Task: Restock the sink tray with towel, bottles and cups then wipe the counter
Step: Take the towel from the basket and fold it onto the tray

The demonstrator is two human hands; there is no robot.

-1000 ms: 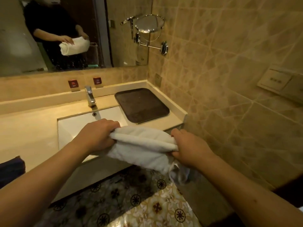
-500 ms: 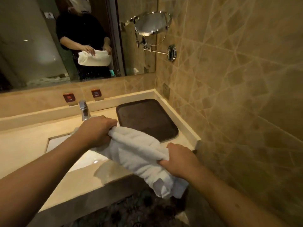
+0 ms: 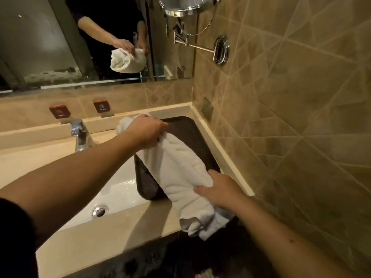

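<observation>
A rolled white towel [image 3: 178, 169] stretches diagonally over the dark brown tray [image 3: 190, 131] that lies on the counter right of the sink. My left hand [image 3: 147, 131] grips the towel's far end above the tray's back left part. My right hand [image 3: 217, 188] grips its near part at the tray's front right corner. The towel's loose near end [image 3: 202, 223] hangs past the counter's front edge. Whether the towel touches the tray I cannot tell. No bottles or cups are in view.
The white sink basin [image 3: 112, 195] with its drain [image 3: 99, 211] and chrome tap [image 3: 80, 135] lies left of the tray. A tiled wall [image 3: 291, 117] stands close on the right, with a wall-mounted mirror arm [image 3: 200, 47]. A large mirror [image 3: 60, 47] is behind the counter.
Both hands have carried the towel forward and to the right, from above the sink's front to over the tray. The view has come closer to the counter.
</observation>
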